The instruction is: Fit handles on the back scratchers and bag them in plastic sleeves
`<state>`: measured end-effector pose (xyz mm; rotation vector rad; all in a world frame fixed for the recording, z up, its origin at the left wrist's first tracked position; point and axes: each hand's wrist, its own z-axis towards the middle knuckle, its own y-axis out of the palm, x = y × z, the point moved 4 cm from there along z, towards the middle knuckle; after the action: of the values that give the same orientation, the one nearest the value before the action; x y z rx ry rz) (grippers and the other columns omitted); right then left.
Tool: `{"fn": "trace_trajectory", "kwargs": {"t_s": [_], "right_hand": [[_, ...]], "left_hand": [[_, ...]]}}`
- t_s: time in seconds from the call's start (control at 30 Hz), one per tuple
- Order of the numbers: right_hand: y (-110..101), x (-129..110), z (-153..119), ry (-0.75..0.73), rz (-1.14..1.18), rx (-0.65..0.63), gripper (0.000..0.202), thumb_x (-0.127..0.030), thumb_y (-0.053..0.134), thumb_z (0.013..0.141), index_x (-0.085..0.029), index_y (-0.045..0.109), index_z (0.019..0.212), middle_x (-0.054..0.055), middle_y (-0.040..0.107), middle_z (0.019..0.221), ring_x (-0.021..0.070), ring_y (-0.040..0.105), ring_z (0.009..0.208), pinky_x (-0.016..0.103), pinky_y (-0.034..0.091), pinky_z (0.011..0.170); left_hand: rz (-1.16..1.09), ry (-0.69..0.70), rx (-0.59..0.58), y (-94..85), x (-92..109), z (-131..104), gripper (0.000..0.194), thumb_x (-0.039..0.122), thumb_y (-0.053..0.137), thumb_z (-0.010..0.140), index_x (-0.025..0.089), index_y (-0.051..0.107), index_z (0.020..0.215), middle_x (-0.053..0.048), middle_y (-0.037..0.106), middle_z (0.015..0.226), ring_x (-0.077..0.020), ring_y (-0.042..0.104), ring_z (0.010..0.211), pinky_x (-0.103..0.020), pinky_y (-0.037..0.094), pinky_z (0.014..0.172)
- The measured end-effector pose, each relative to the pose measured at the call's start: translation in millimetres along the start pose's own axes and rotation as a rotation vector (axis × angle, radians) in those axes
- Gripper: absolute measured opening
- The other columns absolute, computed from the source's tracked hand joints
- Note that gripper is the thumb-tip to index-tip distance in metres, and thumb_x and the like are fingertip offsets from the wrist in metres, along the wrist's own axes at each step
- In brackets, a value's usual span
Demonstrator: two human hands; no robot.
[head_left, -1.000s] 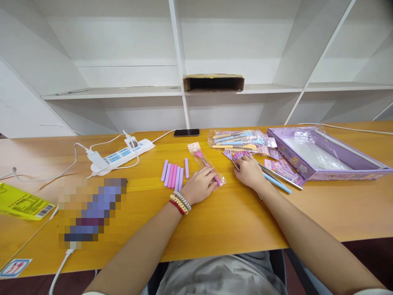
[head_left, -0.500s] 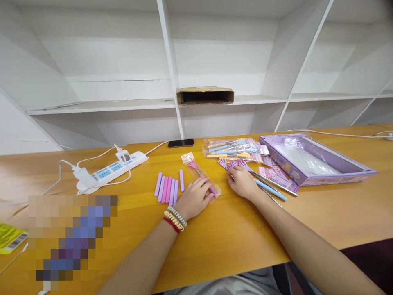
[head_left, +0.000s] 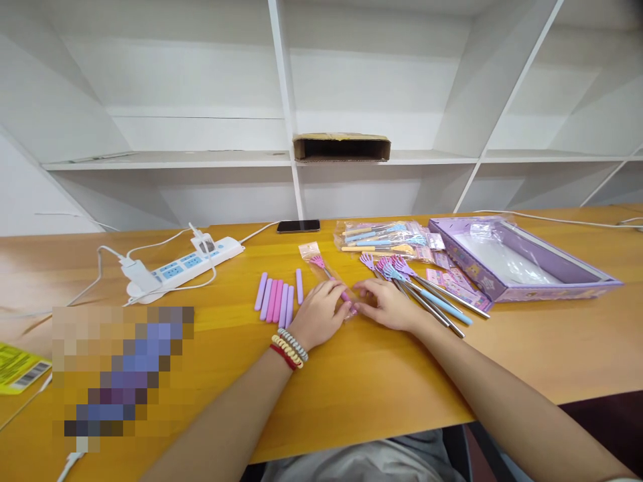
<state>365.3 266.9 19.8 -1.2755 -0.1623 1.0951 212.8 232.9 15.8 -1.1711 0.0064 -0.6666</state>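
A pink back scratcher (head_left: pixel 317 260) lies in a clear plastic bag on the table. My left hand (head_left: pixel 321 313) rests over the lower part of that bag, its fingers and thumb closed on the wrapped handle. From the other side my right hand (head_left: pixel 386 302) reaches the bag's lower end. Its thumb and forefinger are apart, and whether they touch the plastic is hard to tell. Just beyond my right hand lie several loose back scratchers (head_left: pixel 396 269) with purple, pink and blue claws. Several pink and purple handle sleeves (head_left: pixel 274 299) lie left of my left hand.
Bagged back scratchers (head_left: pixel 382 235) lie at the back beside a purple box tray (head_left: pixel 552 293) and pink cards (head_left: pixel 457 281). A phone (head_left: pixel 298 226) lies below the shelves. A power strip (head_left: pixel 188 268) with white cables is at left. A cardboard box (head_left: pixel 341 148) sits on the shelf.
My right hand has moved left, off the loose back scratchers to the lower end of the bag. My left hand stays on the bag. The view has shifted slightly.
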Motion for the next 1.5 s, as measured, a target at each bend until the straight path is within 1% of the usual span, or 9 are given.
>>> {"fn": "trace_trajectory", "kwargs": {"t_s": [0.3, 0.43, 0.53, 0.73, 0.9, 1.17, 1.33, 1.43, 1.5], "right_hand": [[11, 2, -1, -0.009, -0.088, -0.022, 0.022, -0.031, 0.047, 0.085, -0.018, 0.061, 0.097, 0.005, 0.060, 0.081, 0.0144, 0.054, 0.077, 0.026, 0.042, 0.072], [-3, 11, 3, 0.083, -0.159, 0.065, 0.021, -0.024, 0.048, 0.082, -0.017, 0.061, 0.098, 0.007, 0.063, 0.092, 0.0155, 0.056, 0.086, 0.027, 0.042, 0.078], [-31, 33, 2, 0.281, -0.300, 0.109, 0.023, -0.018, 0.047, 0.078, -0.018, 0.063, 0.094, 0.007, 0.064, 0.095, 0.0176, 0.058, 0.089, 0.027, 0.042, 0.079], [-94, 117, -33, 0.887, -0.486, 0.097, 0.030, -0.024, 0.055, 0.068, -0.020, 0.067, 0.095, 0.010, 0.066, 0.095, 0.0254, 0.061, 0.084, 0.031, 0.043, 0.068], [-100, 158, -52, 0.909, -0.358, -0.067, 0.041, -0.035, 0.061, 0.065, -0.020, 0.067, 0.103, 0.008, 0.067, 0.092, 0.0217, 0.062, 0.080, 0.028, 0.044, 0.069], [-94, 168, -53, 0.909, -0.369, -0.146, 0.051, -0.040, 0.065, 0.061, -0.015, 0.063, 0.106, 0.011, 0.065, 0.100, 0.0219, 0.061, 0.082, 0.027, 0.044, 0.065], [-102, 167, -57, 0.969, -0.383, -0.023, 0.045, -0.041, 0.068, 0.057, -0.015, 0.061, 0.093, 0.010, 0.064, 0.085, 0.0213, 0.060, 0.072, 0.027, 0.041, 0.057], [-109, 147, -49, 0.921, -0.420, 0.212, 0.028, -0.038, 0.056, 0.070, -0.015, 0.061, 0.086, 0.010, 0.063, 0.080, 0.0208, 0.058, 0.073, 0.027, 0.039, 0.059], [-109, 125, -38, 0.803, -0.389, 0.403, 0.026, -0.034, 0.046, 0.078, -0.015, 0.059, 0.090, 0.010, 0.063, 0.080, 0.0192, 0.057, 0.073, 0.027, 0.039, 0.062]], "left_hand": [[0.001, 0.058, -0.074, 7.5, -1, -2, 0.043, 0.042, 0.048, 0.082, 0.019, 0.050, 0.118, -0.009, 0.049, 0.127, -0.0238, 0.039, 0.124, -0.040, 0.032, 0.105], [-0.011, 0.090, -0.100, 4.5, 0, -1, 0.040, 0.039, 0.052, 0.079, 0.022, 0.052, 0.115, -0.007, 0.051, 0.122, -0.0238, 0.041, 0.120, -0.041, 0.032, 0.103], [-0.036, 0.123, -0.175, -1.4, 4, -2, 0.042, 0.044, 0.057, 0.075, 0.023, 0.055, 0.111, -0.007, 0.053, 0.116, -0.0246, 0.042, 0.116, -0.042, 0.032, 0.101], [-0.113, 0.230, -0.352, -6.1, 22, -6, 0.044, 0.053, 0.066, 0.063, 0.027, 0.064, 0.099, -0.004, 0.053, 0.106, -0.0243, 0.043, 0.107, -0.042, 0.029, 0.097], [-0.208, 0.309, -0.454, -3.0, 40, -9, 0.040, 0.055, 0.069, 0.059, 0.028, 0.068, 0.089, -0.002, 0.056, 0.098, -0.0221, 0.044, 0.101, -0.039, 0.028, 0.094], [-0.217, 0.294, -0.546, -6.7, 44, -12, 0.031, 0.047, 0.071, 0.059, 0.024, 0.066, 0.079, -0.002, 0.059, 0.091, -0.0226, 0.045, 0.097, -0.041, 0.028, 0.092], [-0.146, 0.270, -0.450, -7.2, 39, -11, 0.045, 0.048, 0.073, 0.056, 0.026, 0.064, 0.093, -0.006, 0.049, 0.122, -0.0301, 0.037, 0.117, -0.048, 0.023, 0.101], [-0.104, 0.224, -0.428, -4.3, 29, -10, 0.076, 0.059, 0.069, 0.055, 0.027, 0.052, 0.121, -0.013, 0.027, 0.143, -0.0387, 0.021, 0.130, -0.057, 0.019, 0.102], [-0.106, 0.208, -0.466, -1.5, 23, -11, 0.079, 0.063, 0.064, 0.058, 0.028, 0.048, 0.127, -0.014, 0.020, 0.147, -0.0405, 0.014, 0.133, -0.060, 0.019, 0.101]]}}
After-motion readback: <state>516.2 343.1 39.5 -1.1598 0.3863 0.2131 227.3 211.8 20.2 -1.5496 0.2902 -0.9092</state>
